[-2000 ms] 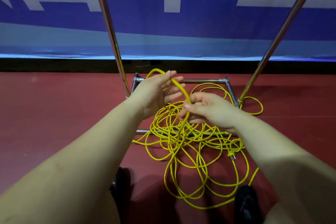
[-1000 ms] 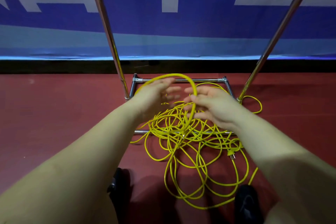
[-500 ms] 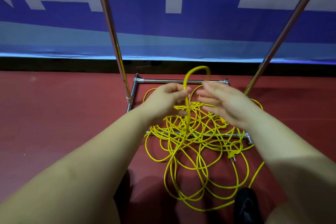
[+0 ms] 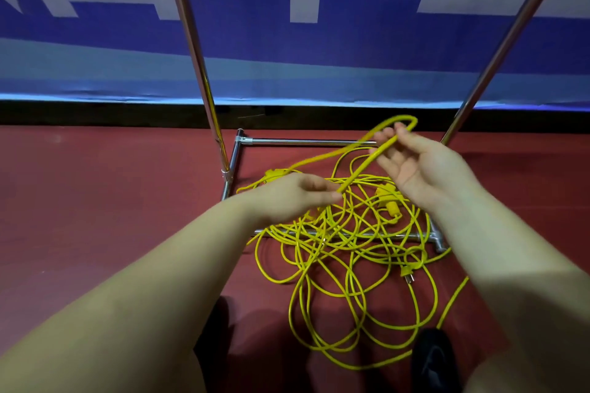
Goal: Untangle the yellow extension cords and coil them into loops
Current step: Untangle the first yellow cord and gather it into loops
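Right hand (image 4: 418,169) palm up, fingers (image 4: 388,140) loosely spread, a raised bend of yellow cord (image 4: 367,166) draped over them. Left hand (image 4: 293,198) pinches the same strand lower down. Remaining tangle (image 4: 344,252) sprawls on red floor (image 4: 95,201), across chrome rack base (image 4: 306,142).

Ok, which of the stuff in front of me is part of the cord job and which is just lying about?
Part of the job:
- yellow cord pile tangled on the floor
- raised cord loop, draped over the right hand, pinched by the left hand
- plug end

Just there:
- chrome rack frame
- blue banner
- black shoe
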`<state>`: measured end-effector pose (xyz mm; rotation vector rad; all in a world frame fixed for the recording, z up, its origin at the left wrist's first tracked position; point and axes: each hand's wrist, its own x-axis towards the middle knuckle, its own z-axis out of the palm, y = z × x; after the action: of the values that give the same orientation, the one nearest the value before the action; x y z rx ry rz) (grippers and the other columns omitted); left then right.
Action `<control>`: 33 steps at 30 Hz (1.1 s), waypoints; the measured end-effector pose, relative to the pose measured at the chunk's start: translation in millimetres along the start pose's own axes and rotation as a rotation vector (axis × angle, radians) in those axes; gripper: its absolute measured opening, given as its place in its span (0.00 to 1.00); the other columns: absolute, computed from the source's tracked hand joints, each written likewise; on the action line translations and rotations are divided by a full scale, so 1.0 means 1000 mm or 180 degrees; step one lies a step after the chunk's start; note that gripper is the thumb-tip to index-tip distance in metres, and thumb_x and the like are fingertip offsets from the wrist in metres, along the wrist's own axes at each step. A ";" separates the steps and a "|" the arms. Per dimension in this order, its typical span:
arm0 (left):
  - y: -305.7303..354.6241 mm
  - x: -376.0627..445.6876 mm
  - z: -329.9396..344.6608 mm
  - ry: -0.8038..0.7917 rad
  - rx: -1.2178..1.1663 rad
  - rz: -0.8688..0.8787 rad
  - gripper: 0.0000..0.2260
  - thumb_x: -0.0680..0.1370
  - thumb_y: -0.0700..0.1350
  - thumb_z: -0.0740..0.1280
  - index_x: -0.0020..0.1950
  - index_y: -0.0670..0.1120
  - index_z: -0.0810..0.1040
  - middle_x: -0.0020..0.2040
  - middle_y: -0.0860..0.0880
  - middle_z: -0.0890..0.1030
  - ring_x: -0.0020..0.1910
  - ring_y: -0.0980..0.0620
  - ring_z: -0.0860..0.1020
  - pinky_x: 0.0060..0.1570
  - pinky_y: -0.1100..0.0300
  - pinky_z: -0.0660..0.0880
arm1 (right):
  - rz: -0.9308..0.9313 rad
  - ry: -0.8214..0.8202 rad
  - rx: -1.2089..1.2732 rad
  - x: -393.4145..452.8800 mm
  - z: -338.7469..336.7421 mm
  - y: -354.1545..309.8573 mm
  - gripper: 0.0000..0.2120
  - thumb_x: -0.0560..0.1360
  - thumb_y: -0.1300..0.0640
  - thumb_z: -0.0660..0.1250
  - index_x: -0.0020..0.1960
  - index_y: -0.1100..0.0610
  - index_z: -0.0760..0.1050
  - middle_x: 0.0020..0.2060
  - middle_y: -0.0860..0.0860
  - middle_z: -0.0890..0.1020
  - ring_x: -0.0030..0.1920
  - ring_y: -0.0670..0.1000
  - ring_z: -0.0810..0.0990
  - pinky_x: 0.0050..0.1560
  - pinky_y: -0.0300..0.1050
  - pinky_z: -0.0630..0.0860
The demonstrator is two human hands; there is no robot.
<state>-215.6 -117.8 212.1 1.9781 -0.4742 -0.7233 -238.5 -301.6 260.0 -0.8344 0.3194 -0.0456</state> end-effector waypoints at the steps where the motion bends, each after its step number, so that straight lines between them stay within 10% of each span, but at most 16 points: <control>1: -0.001 0.001 0.004 0.0018 0.0127 0.0037 0.13 0.77 0.48 0.67 0.61 0.47 0.76 0.54 0.49 0.81 0.52 0.53 0.78 0.56 0.62 0.72 | -0.0030 0.0083 0.0056 0.002 -0.002 0.000 0.07 0.80 0.64 0.56 0.45 0.59 0.70 0.27 0.48 0.81 0.32 0.45 0.83 0.31 0.40 0.80; 7: 0.009 0.004 0.004 0.0538 -0.0818 0.0164 0.05 0.80 0.37 0.61 0.46 0.44 0.73 0.41 0.45 0.78 0.39 0.50 0.75 0.40 0.58 0.76 | -0.0064 -0.0207 -0.1454 0.004 -0.005 0.018 0.03 0.77 0.55 0.62 0.48 0.54 0.72 0.43 0.52 0.82 0.45 0.50 0.82 0.46 0.47 0.80; 12: 0.022 0.001 -0.012 0.0960 -0.2314 0.0270 0.06 0.80 0.38 0.59 0.46 0.45 0.74 0.35 0.51 0.79 0.30 0.56 0.80 0.31 0.64 0.78 | 0.0140 -0.1230 -0.3603 -0.008 -0.009 0.046 0.10 0.73 0.54 0.68 0.54 0.52 0.73 0.47 0.46 0.81 0.49 0.42 0.79 0.52 0.35 0.73; 21: 0.017 0.003 -0.017 0.0817 -0.2245 0.0275 0.06 0.80 0.42 0.60 0.53 0.47 0.76 0.46 0.51 0.83 0.38 0.56 0.82 0.42 0.61 0.78 | -0.0887 -0.1140 -0.4582 -0.002 -0.013 0.040 0.08 0.75 0.57 0.67 0.42 0.46 0.71 0.44 0.51 0.82 0.47 0.53 0.81 0.54 0.52 0.76; 28: 0.001 0.004 -0.005 0.0207 -0.0318 -0.0076 0.13 0.81 0.45 0.60 0.63 0.46 0.77 0.62 0.50 0.79 0.62 0.55 0.75 0.64 0.62 0.67 | -0.0426 -0.0679 -0.2368 -0.007 0.000 0.016 0.05 0.79 0.60 0.59 0.45 0.54 0.70 0.35 0.47 0.83 0.33 0.43 0.83 0.36 0.33 0.77; 33: 0.001 -0.001 0.000 -0.0137 0.0215 -0.0236 0.08 0.80 0.49 0.61 0.51 0.48 0.78 0.51 0.52 0.80 0.52 0.56 0.77 0.59 0.62 0.69 | -0.0102 -0.0141 -0.0606 -0.004 -0.005 -0.014 0.07 0.79 0.58 0.58 0.43 0.56 0.71 0.27 0.47 0.82 0.29 0.43 0.82 0.30 0.37 0.79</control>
<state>-217.0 -117.8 213.7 2.0556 -0.4583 -0.8069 -242.8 -314.2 268.5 -1.0280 0.2712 -0.0267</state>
